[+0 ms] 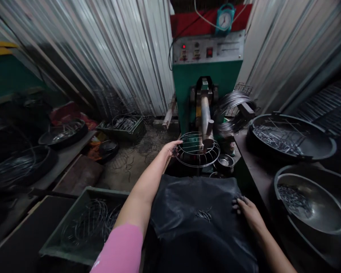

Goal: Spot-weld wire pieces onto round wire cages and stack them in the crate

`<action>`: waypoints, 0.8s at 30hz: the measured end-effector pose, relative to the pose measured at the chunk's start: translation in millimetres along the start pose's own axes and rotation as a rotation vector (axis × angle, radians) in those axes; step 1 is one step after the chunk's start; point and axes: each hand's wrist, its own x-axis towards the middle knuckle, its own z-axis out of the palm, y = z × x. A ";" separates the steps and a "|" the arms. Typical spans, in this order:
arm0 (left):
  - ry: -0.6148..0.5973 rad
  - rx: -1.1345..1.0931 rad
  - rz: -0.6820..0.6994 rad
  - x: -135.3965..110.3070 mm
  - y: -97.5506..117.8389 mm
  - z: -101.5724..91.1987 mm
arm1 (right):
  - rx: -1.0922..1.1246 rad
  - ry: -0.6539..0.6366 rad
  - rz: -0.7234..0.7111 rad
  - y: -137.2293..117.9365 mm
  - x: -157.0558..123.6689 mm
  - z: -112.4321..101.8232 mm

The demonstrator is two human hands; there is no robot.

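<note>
My left hand (173, 148) is closed on the left edge of a round wire rack (197, 163), which has parallel bars across its top and short wires around its side. The rack is under the thick metal arm (206, 117) of a green spot welding machine (184, 91). My right hand (244, 206) rests at the right edge of the black apron (193, 189) on my lap, fingers bent and dark at the tips. Whether those fingers hold anything is hidden. A few short curved wires (204, 215) lie on the apron, left of my right hand.
At right, a black pan (326, 146) holds straight wires, and a steel bowl (329, 220) holds small metal pieces. A green crate (85, 193) of wire rings stands at lower left. A wire coil (233, 104) hangs beside the machine. A small metal bowl (225, 161) sits below it.
</note>
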 end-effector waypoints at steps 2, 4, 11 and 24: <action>0.014 0.053 -0.095 -4.0 1.8 0.3 | 0.153 0.012 0.051 -5.9 -0.1 -0.7; 0.019 0.033 -0.117 -8.5 2.5 0.9 | 0.266 -0.001 0.071 -15.4 -2.6 1.6; 0.081 -0.175 0.007 -31.8 -21.9 4.4 | 0.350 -0.121 -0.156 -84.1 -10.8 56.6; 0.186 -0.382 0.233 -54.1 -46.8 34.7 | 0.095 -0.155 -0.448 -136.3 7.5 116.0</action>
